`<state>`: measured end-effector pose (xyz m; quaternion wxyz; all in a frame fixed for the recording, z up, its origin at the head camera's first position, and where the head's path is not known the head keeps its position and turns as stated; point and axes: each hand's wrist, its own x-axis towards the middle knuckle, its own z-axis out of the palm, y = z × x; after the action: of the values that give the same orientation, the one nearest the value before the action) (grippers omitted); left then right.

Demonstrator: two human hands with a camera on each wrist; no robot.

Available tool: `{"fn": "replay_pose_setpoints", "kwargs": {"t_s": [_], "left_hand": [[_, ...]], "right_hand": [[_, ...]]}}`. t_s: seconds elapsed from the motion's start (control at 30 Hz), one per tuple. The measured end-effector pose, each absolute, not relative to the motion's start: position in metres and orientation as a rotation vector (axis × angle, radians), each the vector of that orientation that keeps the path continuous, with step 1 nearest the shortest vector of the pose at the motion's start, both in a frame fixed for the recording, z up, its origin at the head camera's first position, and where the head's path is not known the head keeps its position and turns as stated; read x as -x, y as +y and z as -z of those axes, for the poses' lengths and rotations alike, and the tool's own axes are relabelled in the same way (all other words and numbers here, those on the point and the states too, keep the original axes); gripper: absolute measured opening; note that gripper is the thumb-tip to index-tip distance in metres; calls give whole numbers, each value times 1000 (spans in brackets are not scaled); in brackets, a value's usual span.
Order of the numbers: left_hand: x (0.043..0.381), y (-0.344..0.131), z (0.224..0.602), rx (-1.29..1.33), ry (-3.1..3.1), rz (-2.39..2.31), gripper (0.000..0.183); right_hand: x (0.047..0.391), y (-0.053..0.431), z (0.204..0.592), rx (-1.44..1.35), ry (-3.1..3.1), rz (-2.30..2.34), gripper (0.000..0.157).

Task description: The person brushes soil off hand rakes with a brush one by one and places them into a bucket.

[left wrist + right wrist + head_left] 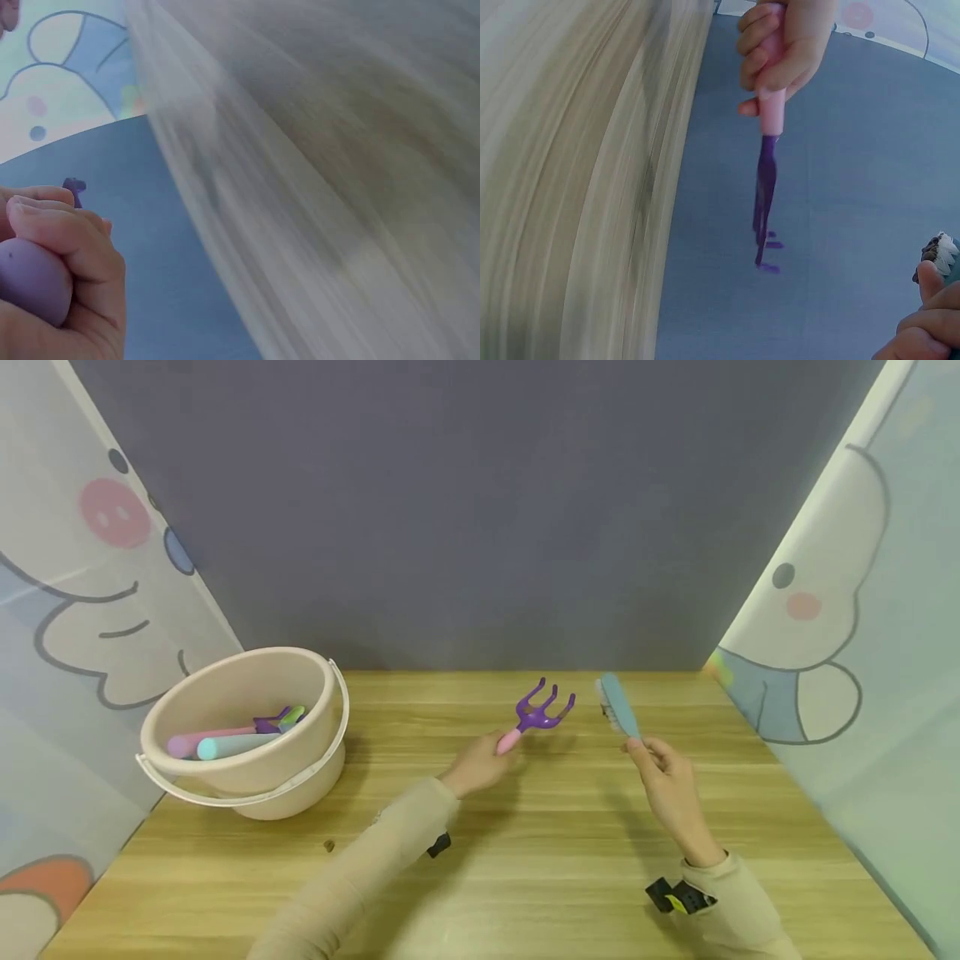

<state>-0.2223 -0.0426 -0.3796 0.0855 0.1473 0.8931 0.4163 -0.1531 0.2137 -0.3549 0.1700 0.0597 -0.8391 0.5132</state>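
My left hand (480,764) grips the pink handle of a small toy garden fork (536,718), whose purple prongs point up and away over the table. In the left wrist view, the rounded handle end (34,281) sticks out of the curled fingers. To the right, my right hand (667,785) holds a brush (621,706) by its handle, thumb along it. The brush has a blue back and white bristles facing left, toward the fork, with a dark clump among them. A gap separates fork and brush. Only the bristle end of the brush (945,255) shows in the right wrist view.
A cream bucket (247,681) with a white handle stands at the left of the wooden table (540,877), holding several toy tools with pink and teal handles. A small brown bit (329,845) lies in front of it. Printed panels flank both sides, a dark wall behind.
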Motion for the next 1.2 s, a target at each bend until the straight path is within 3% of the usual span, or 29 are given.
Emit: {"fn": "replay_pose_setpoints", "kwargs": {"t_s": [0.4,1.2], "left_hand": [[202,-77,362,-483,2772,-1188,40],[181,-83,357,-533,2908,-1036,40]], "right_hand": [[158,201,347,-212,-2400,-1533,35],[155,183,348,-278,-2439,-1567,29]]}}
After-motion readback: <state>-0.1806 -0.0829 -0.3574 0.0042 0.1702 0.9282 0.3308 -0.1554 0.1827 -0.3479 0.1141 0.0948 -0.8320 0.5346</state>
